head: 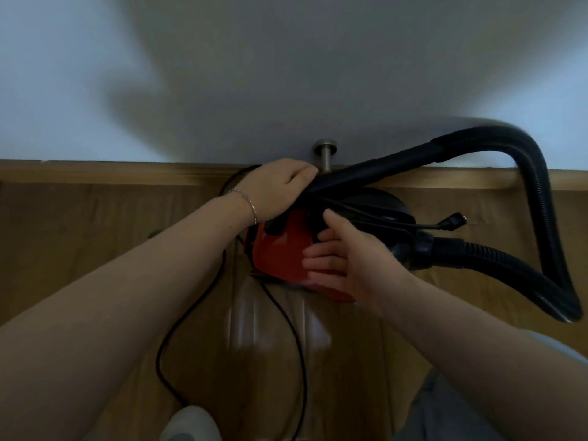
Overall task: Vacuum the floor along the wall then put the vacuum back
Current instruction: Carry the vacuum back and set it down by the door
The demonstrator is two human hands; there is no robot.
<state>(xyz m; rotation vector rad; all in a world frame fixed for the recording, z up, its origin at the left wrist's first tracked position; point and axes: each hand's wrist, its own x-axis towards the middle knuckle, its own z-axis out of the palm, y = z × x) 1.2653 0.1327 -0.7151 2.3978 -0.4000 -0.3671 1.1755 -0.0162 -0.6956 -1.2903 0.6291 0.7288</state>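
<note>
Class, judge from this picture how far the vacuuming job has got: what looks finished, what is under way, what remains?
Seemingly finished: the plug is out and lies on the vacuum, which sits beside the wall, so vacuuming looks over. Under way: the left hand grips the hose over the body; the right hand rests straight fingers on the red casing. Remaining: the cord trails loose on the floor.

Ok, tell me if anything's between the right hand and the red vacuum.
Nothing visible does: the right hand lies flat against the red vacuum body. The black cord crosses the vacuum's top beyond the thumb; the left hand grips the black hose.
</note>
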